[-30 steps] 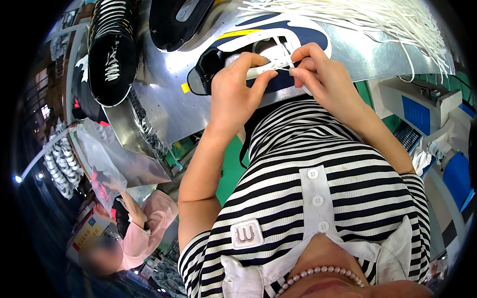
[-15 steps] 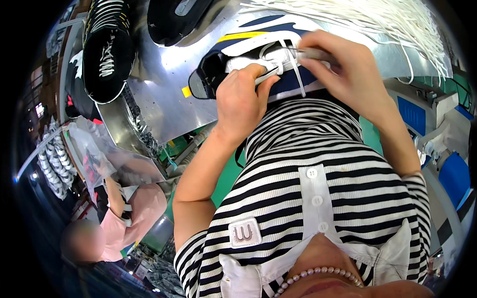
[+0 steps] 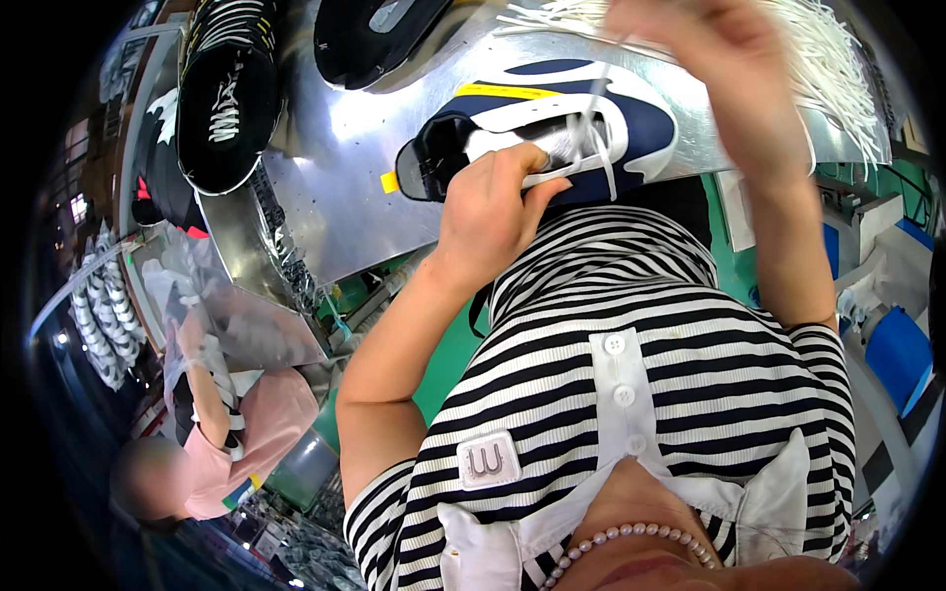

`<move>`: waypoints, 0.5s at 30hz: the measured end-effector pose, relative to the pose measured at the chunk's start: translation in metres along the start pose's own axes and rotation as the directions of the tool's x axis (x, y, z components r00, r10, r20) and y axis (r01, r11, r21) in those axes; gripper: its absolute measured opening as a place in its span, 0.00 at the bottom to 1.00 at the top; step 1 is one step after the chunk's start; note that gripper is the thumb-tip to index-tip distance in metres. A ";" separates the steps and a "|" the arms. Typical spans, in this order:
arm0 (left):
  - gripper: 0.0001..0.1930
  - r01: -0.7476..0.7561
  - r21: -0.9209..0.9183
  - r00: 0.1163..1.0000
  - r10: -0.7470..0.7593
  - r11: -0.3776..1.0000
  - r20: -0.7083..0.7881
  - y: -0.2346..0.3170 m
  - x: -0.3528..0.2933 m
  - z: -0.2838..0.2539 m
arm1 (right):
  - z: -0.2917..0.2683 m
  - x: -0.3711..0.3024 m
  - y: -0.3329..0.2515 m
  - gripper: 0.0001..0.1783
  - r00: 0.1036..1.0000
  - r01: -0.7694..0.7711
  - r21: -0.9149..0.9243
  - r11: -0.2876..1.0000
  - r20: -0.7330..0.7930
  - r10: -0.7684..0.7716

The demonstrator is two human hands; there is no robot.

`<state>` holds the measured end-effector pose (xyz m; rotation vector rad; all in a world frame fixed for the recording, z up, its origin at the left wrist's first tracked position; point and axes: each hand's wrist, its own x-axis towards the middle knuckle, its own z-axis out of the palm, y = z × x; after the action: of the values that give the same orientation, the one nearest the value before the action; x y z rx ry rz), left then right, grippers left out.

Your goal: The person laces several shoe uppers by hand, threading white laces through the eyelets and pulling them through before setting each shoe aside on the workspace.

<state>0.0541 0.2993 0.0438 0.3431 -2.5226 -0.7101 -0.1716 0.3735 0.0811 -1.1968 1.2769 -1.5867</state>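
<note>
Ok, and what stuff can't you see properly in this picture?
In the head view:
Right hand: blurred, so its exact grip can't be told.
Navy-and-white shoe: partly hidden by the left hand.
Black laced shoe: its toe is cut off by the top edge.
White lace pile: partly hidden behind the right hand.

The left hand grips, thumb opposite curled fingers, elbow bent. The right hand, blurred, hovers farther forward.

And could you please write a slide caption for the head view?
Left hand gripping a navy-white shoe, blurred right hand near loose white laces.
</note>
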 end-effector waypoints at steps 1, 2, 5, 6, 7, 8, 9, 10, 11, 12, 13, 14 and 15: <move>0.21 0.024 -0.064 1.000 -0.023 0.998 0.004 0.000 0.004 0.001 | -0.011 0.004 -0.006 0.10 0.996 -0.019 -0.023 1.000 -0.093 0.017; 0.22 0.049 -0.126 0.999 -0.048 0.991 0.008 0.000 0.006 0.000 | -0.019 0.007 -0.011 0.11 0.982 -0.050 -0.035 0.998 -0.183 0.043; 0.42 0.292 -0.241 0.956 -0.273 0.926 0.107 0.005 0.009 -0.007 | 0.028 -0.006 0.025 0.10 0.965 -0.260 -0.063 0.964 0.020 0.261; 0.46 0.386 -0.337 0.922 -0.372 0.859 0.108 0.006 0.011 -0.008 | 0.033 -0.008 0.027 0.10 0.958 -0.286 -0.038 0.958 0.019 0.287; 0.48 0.417 -0.378 0.904 -0.419 0.826 0.083 0.004 0.015 -0.009 | 0.035 -0.006 0.029 0.10 0.966 -0.255 -0.086 0.963 0.017 0.257; 0.43 0.518 -0.385 0.848 -0.516 0.764 0.118 0.003 0.021 -0.012 | 0.037 -0.004 0.030 0.09 0.974 -0.222 -0.133 0.966 0.016 0.226; 0.38 0.566 -0.409 0.813 -0.567 0.716 0.133 0.005 0.021 -0.012 | 0.039 -0.004 0.030 0.07 0.954 -0.287 -0.158 0.945 0.044 0.297; 0.34 0.601 -0.432 0.782 -0.608 0.673 0.140 0.007 0.024 -0.011 | 0.041 -0.002 0.030 0.07 0.944 -0.315 -0.159 0.936 0.055 0.327; 0.30 0.580 -0.372 0.797 -0.600 0.725 0.074 0.006 0.023 -0.008 | 0.041 -0.001 0.031 0.07 0.932 -0.342 -0.161 0.926 0.065 0.356; 0.26 0.559 -0.306 0.811 -0.585 0.770 0.010 0.005 0.022 -0.003 | 0.042 0.000 0.032 0.07 0.920 -0.369 -0.163 0.915 0.073 0.385; 0.22 0.542 -0.240 0.822 -0.568 0.805 -0.047 0.005 0.020 0.001 | 0.044 -0.003 0.038 0.12 0.956 -0.280 -0.148 0.948 0.042 0.289; 0.21 0.523 -0.272 0.825 -0.560 0.808 -0.075 0.003 0.020 0.005 | 0.043 -0.004 0.038 0.12 0.967 -0.245 -0.151 0.958 0.036 0.253; 0.21 0.501 -0.304 0.828 -0.551 0.810 -0.103 0.002 0.020 0.009 | 0.041 -0.005 0.039 0.12 0.976 -0.210 -0.154 0.966 0.029 0.217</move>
<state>0.0322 0.2968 0.0461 0.9937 -2.1166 -1.1523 -0.1303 0.3589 0.0450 -1.1366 1.4642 -1.3207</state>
